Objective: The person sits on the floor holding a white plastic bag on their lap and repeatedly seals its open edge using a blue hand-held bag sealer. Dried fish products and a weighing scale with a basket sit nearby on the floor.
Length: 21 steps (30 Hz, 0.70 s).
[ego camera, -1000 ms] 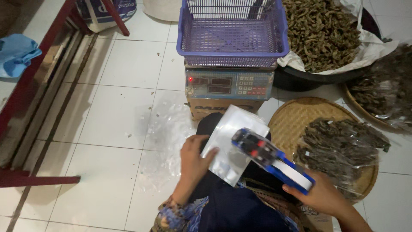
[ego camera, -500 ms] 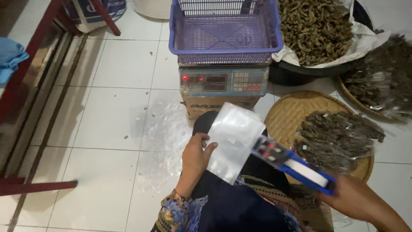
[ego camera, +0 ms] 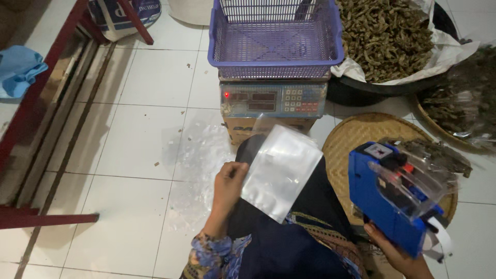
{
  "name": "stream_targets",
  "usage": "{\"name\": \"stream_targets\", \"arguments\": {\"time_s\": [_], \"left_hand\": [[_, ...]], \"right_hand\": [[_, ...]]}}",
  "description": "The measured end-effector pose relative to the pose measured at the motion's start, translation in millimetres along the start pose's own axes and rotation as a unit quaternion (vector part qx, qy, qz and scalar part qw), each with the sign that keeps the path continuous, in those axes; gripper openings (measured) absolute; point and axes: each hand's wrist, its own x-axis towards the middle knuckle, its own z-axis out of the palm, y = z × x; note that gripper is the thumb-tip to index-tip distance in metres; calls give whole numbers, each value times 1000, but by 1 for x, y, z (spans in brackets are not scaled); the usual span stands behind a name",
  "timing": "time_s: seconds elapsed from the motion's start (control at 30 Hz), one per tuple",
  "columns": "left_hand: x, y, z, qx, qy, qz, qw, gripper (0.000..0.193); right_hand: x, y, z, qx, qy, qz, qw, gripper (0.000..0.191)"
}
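The white tiled floor (ego camera: 134, 134) fills most of the frame, with a red-painted wooden frame (ego camera: 31, 108) running down the left edge and a crumpled light-blue cloth (ego camera: 18, 70) beside it at the upper left. At the top centre a purple slatted plastic basket (ego camera: 276, 36) sits on a grey digital weighing scale with a red display and keypad (ego camera: 274, 98), which rests on a brown cardboard box (ego camera: 243, 129). In the upper right a black basin lined with white plastic sheet (ego camera: 361, 85) is heaped with dried brownish-green strips (ego camera: 387, 33), and at the far right edge a second round tray holds more dark dried material (ego camera: 460, 108). Below that, right of centre, lies a round woven bamboo tray (ego camera: 356, 139). A loose pile of clear plastic bags (ego camera: 201, 160) lies on the tiles left of centre. In the lower right the right hand (ego camera: 395, 253) is wrapped around the grip of a blue plastic handheld label gun with a clear cover (ego camera: 395, 199), held up in front of the bamboo tray and well apart from the pouch. At lower centre, above the person's dark lap, the left hand (ego camera: 230, 188) pinches the left edge of a flat translucent silvery plastic pouch (ego camera: 281, 173) between thumb and fingers, holding it tilted, its upper corner towards the scale.
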Motion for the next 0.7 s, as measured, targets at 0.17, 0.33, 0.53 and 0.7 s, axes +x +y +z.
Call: {"name": "stream_targets", "arguments": {"time_s": [0.17,0.33,0.53,0.7], "left_hand": [[10,-31,-69,-53,37,-50,997,23],[2,-42,-108,191,145,5,971,43],[-14,1,-54,263,111,250,925,46],[-25,52,9,276,-32,227,933,46]], "right_hand": [[10,-44,1,104,-156,-93,978,38],[20,-100,8,-157,-165,-44,973,55],[46,-178,26,-408,-275,51,869,76],[50,-212,23,-450,-281,-21,847,62]]}}
